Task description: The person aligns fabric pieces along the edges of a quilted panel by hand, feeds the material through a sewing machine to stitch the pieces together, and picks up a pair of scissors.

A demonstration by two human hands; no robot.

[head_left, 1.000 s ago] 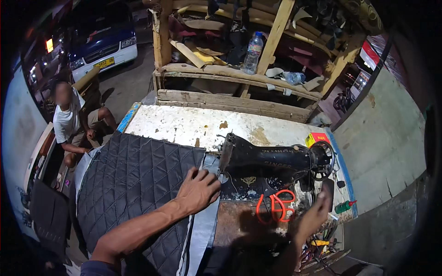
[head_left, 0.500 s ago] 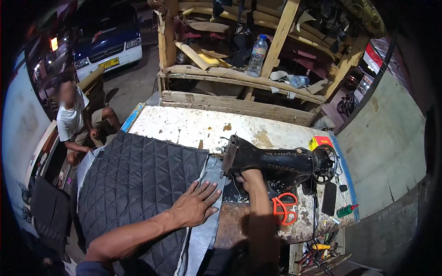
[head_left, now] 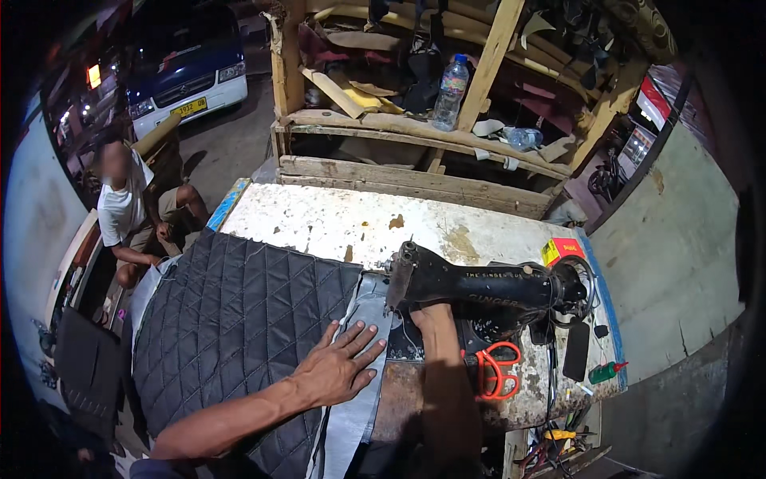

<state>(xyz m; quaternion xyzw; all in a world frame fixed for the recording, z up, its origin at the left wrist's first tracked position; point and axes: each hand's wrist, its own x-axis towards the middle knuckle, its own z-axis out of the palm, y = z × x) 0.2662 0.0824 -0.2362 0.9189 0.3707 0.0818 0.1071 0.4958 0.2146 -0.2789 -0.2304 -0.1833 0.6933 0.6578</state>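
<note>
A black sewing machine (head_left: 487, 291) stands on the worktable, its needle end toward the left. Dark quilted fabric (head_left: 239, 319) with diamond stitching spreads over the table's left side. Along its right edge runs a grey strip (head_left: 355, 415), whose far end lies at the needle area. My left hand (head_left: 339, 367) rests flat across the strip and the quilted edge, fingers spread. Under the machine's arm reaches my right hand (head_left: 433, 319); its fingers are hidden there. Orange-handled scissors (head_left: 499, 371) lie right of my right forearm, their blades out of sight.
On the white, worn tabletop (head_left: 319, 215) are a red-and-yellow box (head_left: 562, 250) and a small green bottle (head_left: 606, 372). Below the right edge sits a tool drawer (head_left: 558, 455). A wooden rack (head_left: 359, 121) holds a water bottle (head_left: 451, 92). Another person (head_left: 124, 199) sits at left.
The whole view has shifted slightly. My right hand has turned a little under the machine's arm, and its curled fingers show less. My left hand stays flat on the fabric.
</note>
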